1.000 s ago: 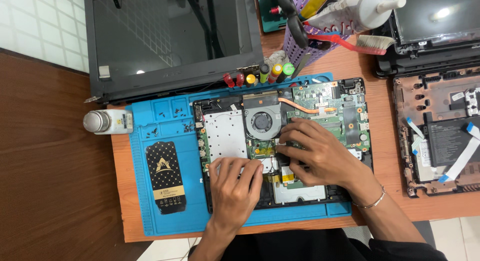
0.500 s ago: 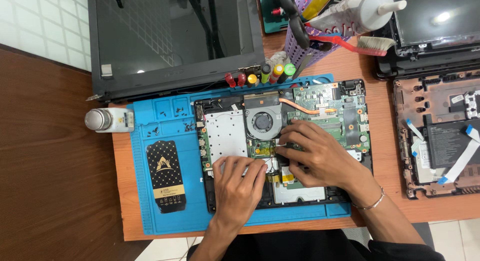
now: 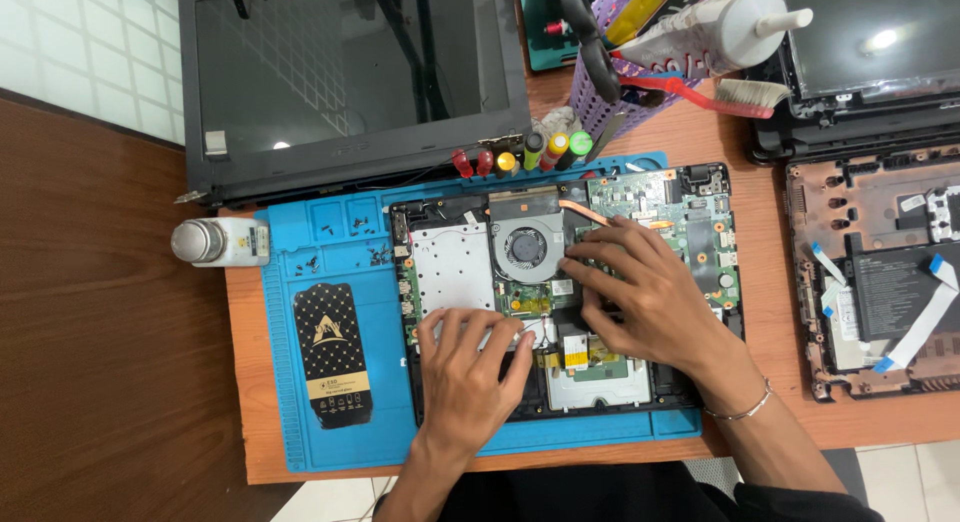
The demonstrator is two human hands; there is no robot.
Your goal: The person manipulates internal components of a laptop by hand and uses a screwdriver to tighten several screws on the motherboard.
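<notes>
Nearest the camera, the left hand (image 3: 468,377) lies flat on the front part of the opened laptop base (image 3: 565,292), fingers spread, its grip loose and holding nothing; what lies under the palm is hidden. Just beyond, the right hand (image 3: 645,297) presses down beside the round cooling fan (image 3: 525,247), fingertips bent onto the green motherboard (image 3: 670,207); whether they pinch anything I cannot tell, since the hand covers that spot. A thin bracelet (image 3: 742,407) circles the wrist. The base sits on a blue repair mat (image 3: 340,252) on the wooden surface (image 3: 760,427). Farther back, a row of screwdriver handles (image 3: 520,160) is half hidden by the laptop screen lid (image 3: 350,82). At right, another dismantled laptop (image 3: 880,272) is cut off by the frame.
</notes>
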